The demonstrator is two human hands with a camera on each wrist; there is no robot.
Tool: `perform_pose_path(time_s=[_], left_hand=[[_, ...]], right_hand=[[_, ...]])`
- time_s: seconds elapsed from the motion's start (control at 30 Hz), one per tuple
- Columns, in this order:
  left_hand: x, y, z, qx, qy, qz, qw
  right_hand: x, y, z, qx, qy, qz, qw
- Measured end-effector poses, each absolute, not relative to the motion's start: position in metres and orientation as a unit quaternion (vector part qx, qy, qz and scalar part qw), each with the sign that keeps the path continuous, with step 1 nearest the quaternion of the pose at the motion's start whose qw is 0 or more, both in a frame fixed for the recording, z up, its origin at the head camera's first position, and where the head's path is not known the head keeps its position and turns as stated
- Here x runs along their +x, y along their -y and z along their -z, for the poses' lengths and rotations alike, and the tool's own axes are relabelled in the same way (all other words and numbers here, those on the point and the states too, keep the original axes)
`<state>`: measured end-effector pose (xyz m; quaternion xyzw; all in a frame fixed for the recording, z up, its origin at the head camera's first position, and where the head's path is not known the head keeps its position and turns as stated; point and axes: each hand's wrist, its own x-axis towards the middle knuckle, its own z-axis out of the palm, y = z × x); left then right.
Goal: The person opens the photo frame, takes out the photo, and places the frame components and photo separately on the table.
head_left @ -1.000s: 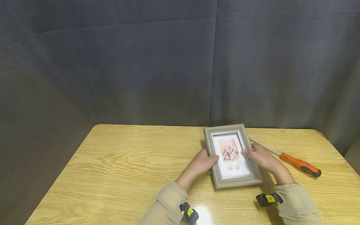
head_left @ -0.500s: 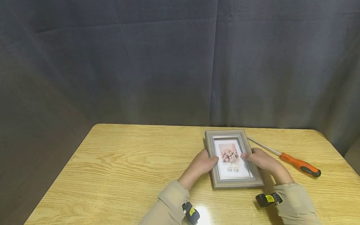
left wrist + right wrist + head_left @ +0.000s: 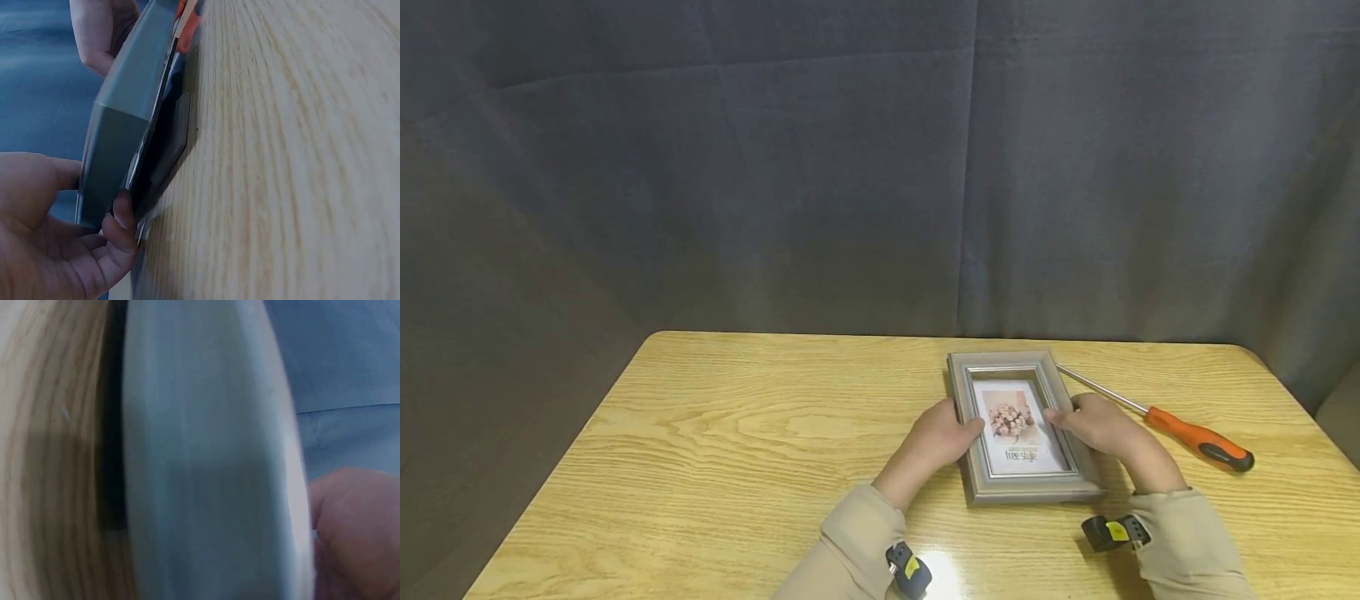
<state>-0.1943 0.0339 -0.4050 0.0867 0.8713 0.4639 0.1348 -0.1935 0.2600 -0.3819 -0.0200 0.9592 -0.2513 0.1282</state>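
Note:
Both hands hold a picture frame [image 3: 1032, 489] with a silvery-beige border and a printed card of pink flowers behind its opening. My left hand [image 3: 940, 433] grips the left side, thumb on the front border; the left wrist view shows fingers of this hand [image 3: 56, 231] curled at the back edge. On the opposite side my right hand [image 3: 1105, 429] grips the border, its thumb reaching the inner rim and its other fingers hidden beneath. Seen edge-on in the left wrist view, the frame is tilted close over the table, with a dark flap [image 3: 172, 140] under its back.
A screwdriver [image 3: 1198, 440] with an orange and black handle lies right of the frame, its shaft tip close to the frame's upper right corner. The wood-grain table [image 3: 737, 450] ends at a dark grey curtain [image 3: 820, 183] behind.
The far end of the picture frame has tipped down and come nearer to me. Both hands keep their grip and have barely moved; the screwdriver lies still.

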Motion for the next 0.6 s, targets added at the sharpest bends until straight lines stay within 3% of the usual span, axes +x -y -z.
perform_pose_path(time_s=[0.6], left_hand=[[-0.191,0.0,0.404,0.093,-0.855,-0.492,0.138]], right_hand=[[-0.187,-0.223,0.373,-0.014,-0.956,0.269,0.114]])
